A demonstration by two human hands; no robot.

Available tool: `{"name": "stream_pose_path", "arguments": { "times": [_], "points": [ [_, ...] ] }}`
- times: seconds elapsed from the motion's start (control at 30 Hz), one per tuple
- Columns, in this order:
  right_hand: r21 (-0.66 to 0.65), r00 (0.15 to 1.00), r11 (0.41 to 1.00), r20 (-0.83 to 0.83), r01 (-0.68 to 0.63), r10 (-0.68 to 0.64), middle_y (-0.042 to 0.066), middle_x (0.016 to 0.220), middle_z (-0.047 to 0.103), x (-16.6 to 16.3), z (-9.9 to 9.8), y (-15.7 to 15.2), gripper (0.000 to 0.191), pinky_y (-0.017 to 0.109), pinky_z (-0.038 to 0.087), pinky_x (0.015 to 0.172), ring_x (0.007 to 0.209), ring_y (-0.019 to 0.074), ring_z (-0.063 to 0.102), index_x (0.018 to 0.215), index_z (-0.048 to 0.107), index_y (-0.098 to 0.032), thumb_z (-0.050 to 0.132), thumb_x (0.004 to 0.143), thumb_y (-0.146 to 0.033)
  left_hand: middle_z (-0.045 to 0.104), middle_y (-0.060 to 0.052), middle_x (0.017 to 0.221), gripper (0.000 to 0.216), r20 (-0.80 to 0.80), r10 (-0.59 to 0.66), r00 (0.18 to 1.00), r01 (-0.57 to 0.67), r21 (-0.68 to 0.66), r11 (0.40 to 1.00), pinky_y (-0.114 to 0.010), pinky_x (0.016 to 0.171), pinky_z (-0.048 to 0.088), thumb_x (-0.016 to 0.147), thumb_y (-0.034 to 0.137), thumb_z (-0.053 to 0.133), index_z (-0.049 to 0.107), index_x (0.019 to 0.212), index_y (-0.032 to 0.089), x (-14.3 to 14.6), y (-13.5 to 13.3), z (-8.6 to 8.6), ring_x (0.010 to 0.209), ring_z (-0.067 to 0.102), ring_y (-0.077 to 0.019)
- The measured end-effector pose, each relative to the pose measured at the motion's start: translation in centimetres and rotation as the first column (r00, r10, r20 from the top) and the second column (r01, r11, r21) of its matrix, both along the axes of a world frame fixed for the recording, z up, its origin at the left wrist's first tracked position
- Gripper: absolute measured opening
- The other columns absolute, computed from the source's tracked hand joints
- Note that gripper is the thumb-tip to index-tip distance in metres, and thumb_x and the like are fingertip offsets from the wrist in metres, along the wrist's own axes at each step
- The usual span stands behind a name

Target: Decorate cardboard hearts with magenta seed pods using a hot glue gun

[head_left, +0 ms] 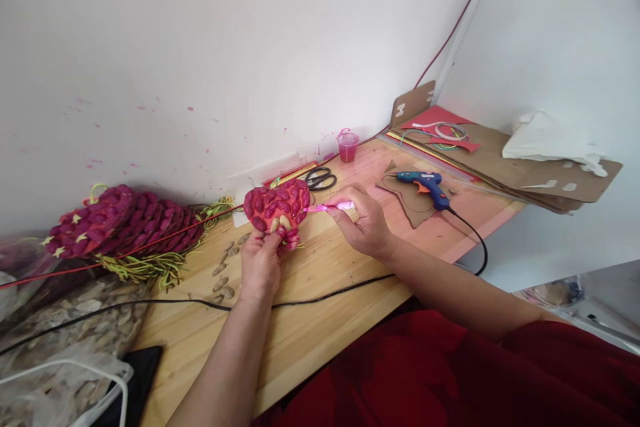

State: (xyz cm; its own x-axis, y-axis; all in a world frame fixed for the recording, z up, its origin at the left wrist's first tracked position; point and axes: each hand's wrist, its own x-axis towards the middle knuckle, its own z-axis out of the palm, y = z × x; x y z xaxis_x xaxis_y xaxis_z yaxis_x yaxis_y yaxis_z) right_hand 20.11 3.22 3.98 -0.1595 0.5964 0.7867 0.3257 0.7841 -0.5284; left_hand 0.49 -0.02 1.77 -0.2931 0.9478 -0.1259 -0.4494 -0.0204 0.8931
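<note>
My left hand (261, 260) is closed on the lower edge of a heart-shaped piece (277, 204) covered with magenta-painted shells, and holds it upright above the wooden table (310, 320). A few shells at its bottom are unpainted. My right hand (364, 219) pinches a pink paintbrush (334, 207), with its tip against the heart's right edge.
A pile of magenta shell-covered pieces (127, 220) with green strands lies at the left. Loose shells (223, 277), black scissors (320, 179), a small cup of pink paint (348, 145), a blue glue gun (425, 185) with its black cord, and cardboard sheets (525, 170) lie around. A bag of shells (70, 340) sits at the lower left.
</note>
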Motion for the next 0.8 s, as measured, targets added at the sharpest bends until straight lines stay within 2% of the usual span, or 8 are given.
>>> {"name": "stream_pose_path", "arguments": {
  "times": [0.3, 0.47, 0.6, 0.8],
  "points": [
    [-0.002, 1.0, 1.0, 0.004, 0.031, -0.031, 0.005, 0.083, 0.067, -0.07, -0.01, 0.08, 0.005, 0.037, 0.05, 0.077, 0.083, 0.0206, 0.06, 0.091, 0.063, -0.02, 0.058, 0.091, -0.02, 0.07, -0.002, 0.068, 0.031, 0.023, 0.011, 1.0, -0.011, -0.003, 1.0, -0.024, 0.052, 0.054, 0.053, 0.02, 0.086, 0.067, 0.076, 0.014, 0.09, 0.13, 0.09, 0.051, 0.062, -0.0127],
    [0.006, 1.0, 1.0, 0.006, -0.01, 0.01, 0.006, 0.087, 0.067, -0.12, 0.0, -0.08, 0.006, 0.037, 0.051, 0.079, 0.085, 0.0205, 0.061, 0.094, 0.063, -0.021, 0.057, 0.091, -0.019, 0.07, -0.002, 0.068, 0.025, 0.044, 0.022, 0.999, -0.02, -0.032, 0.999, -0.023, 0.05, 0.052, 0.056, 0.017, 0.084, 0.066, 0.074, 0.013, 0.02, 0.24, 0.08, 0.051, 0.063, -0.0131],
    [-0.015, 1.0, 1.0, 0.002, 0.014, -0.014, 0.008, 0.093, 0.068, -0.16, -0.15, -0.03, 0.01, 0.038, 0.051, 0.08, 0.089, 0.022, 0.062, 0.099, 0.062, -0.02, 0.058, 0.09, -0.019, 0.069, -0.003, 0.066, 0.022, 0.055, 0.023, 0.998, -0.02, -0.046, 0.999, -0.022, 0.047, 0.051, 0.058, 0.016, 0.082, 0.065, 0.071, 0.013, -0.05, 0.38, 0.04, 0.05, 0.063, -0.0133],
    [-0.047, 1.0, 0.999, 0.016, 0.02, -0.019, 0.006, 0.089, 0.069, -0.2, -0.22, -0.08, 0.008, 0.034, 0.051, 0.076, 0.083, 0.0192, 0.064, 0.095, 0.062, -0.019, 0.058, 0.088, -0.017, 0.07, -0.003, 0.065, 0.029, 0.046, 0.013, 0.999, -0.011, -0.053, 0.999, -0.022, 0.047, 0.052, 0.053, 0.018, 0.084, 0.066, 0.074, 0.012, -0.07, 0.31, 0.1, 0.049, 0.064, -0.0136]
  ]
}}
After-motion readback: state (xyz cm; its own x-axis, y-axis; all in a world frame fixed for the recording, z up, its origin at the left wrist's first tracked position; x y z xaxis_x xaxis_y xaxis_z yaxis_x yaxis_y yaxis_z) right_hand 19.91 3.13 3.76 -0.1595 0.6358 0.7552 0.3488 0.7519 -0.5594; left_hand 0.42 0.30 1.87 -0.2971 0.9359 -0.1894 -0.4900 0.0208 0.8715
